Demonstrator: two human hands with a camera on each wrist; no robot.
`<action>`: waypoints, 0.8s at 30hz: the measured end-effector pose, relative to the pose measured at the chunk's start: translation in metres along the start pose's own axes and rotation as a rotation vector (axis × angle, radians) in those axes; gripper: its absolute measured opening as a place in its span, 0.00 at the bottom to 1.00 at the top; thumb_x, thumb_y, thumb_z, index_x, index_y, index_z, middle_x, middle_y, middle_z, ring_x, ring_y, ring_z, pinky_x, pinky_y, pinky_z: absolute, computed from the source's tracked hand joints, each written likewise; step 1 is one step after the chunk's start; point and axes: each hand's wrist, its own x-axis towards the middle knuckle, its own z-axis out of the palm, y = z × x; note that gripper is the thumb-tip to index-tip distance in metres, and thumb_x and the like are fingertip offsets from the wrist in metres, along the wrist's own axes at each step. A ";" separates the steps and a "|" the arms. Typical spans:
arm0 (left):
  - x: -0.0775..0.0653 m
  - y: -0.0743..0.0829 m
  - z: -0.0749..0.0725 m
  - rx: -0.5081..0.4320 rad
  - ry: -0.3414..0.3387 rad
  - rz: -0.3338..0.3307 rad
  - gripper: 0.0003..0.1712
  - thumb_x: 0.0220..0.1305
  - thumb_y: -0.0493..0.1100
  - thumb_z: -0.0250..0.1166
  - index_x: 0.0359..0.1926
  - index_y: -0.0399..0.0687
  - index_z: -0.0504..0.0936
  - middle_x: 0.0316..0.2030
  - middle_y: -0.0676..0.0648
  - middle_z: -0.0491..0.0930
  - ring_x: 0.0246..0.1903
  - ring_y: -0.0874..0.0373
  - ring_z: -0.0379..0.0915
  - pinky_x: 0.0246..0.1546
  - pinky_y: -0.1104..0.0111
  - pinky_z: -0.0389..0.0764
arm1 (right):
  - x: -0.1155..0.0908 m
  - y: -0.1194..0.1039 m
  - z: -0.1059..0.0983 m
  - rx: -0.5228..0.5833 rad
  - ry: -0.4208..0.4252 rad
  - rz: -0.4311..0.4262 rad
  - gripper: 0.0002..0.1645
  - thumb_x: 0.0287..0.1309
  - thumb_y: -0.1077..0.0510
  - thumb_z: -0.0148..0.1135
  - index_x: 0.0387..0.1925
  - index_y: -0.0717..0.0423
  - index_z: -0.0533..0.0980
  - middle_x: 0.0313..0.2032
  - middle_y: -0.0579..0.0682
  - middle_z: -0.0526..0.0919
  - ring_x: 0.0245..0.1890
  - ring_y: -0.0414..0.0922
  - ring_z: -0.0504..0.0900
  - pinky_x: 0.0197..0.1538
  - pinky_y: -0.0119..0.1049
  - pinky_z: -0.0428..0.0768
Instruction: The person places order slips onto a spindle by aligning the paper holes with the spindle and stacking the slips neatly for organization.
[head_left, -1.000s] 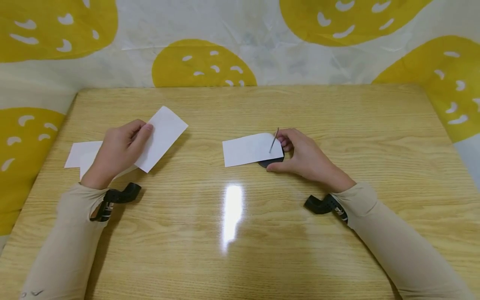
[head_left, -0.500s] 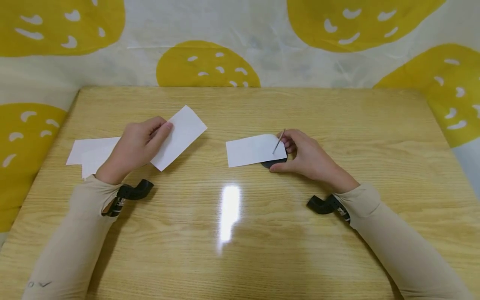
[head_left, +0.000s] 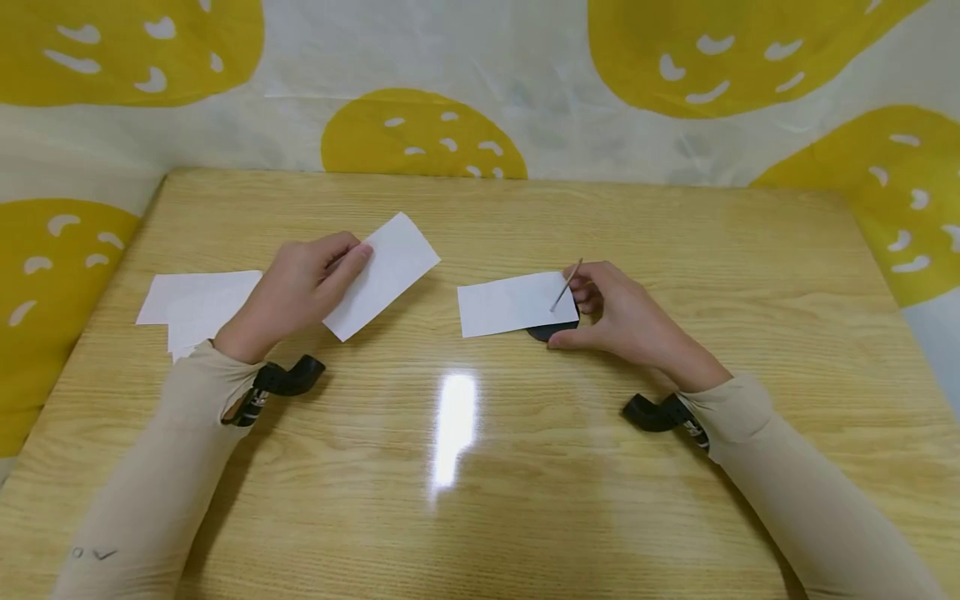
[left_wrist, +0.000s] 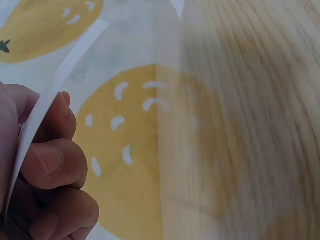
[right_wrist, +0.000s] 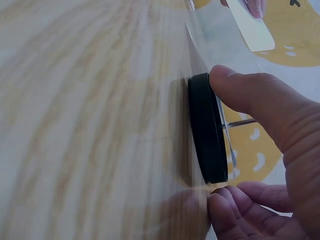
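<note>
The left hand (head_left: 296, 287) pinches a paper slip (head_left: 392, 271); well apart, the right hand (head_left: 626, 317) grips a black base (head_left: 550, 332), its spike (head_left: 567, 283) through a second slip (head_left: 504, 306).

Bright glare streaks the glossy table (head_left: 540, 500); shadows fall soft; wrist views look dimmer.

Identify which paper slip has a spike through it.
The pierced slip over the black base: the spike rises through it. The held slip in the left hand and the slips lying farther left show none.
</note>
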 end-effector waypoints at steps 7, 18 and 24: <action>0.004 0.006 0.001 -0.010 -0.013 0.013 0.16 0.81 0.49 0.54 0.40 0.47 0.83 0.17 0.50 0.63 0.19 0.57 0.65 0.22 0.71 0.65 | -0.008 -0.003 -0.009 0.017 -0.024 0.025 0.51 0.45 0.41 0.84 0.63 0.57 0.67 0.52 0.54 0.74 0.50 0.49 0.74 0.53 0.43 0.74; 0.007 0.015 0.003 -0.028 -0.015 0.054 0.16 0.81 0.48 0.54 0.40 0.45 0.83 0.18 0.50 0.64 0.19 0.58 0.63 0.22 0.71 0.64 | -0.017 -0.016 -0.026 0.064 0.102 -0.006 0.45 0.59 0.47 0.77 0.72 0.54 0.66 0.59 0.55 0.76 0.55 0.51 0.80 0.56 0.36 0.79; 0.010 0.022 0.004 -0.047 -0.024 0.080 0.17 0.82 0.48 0.53 0.38 0.45 0.81 0.17 0.50 0.62 0.17 0.58 0.63 0.22 0.71 0.64 | -0.020 -0.022 -0.031 0.055 0.215 -0.114 0.29 0.69 0.52 0.67 0.67 0.54 0.73 0.56 0.56 0.81 0.50 0.38 0.80 0.51 0.21 0.74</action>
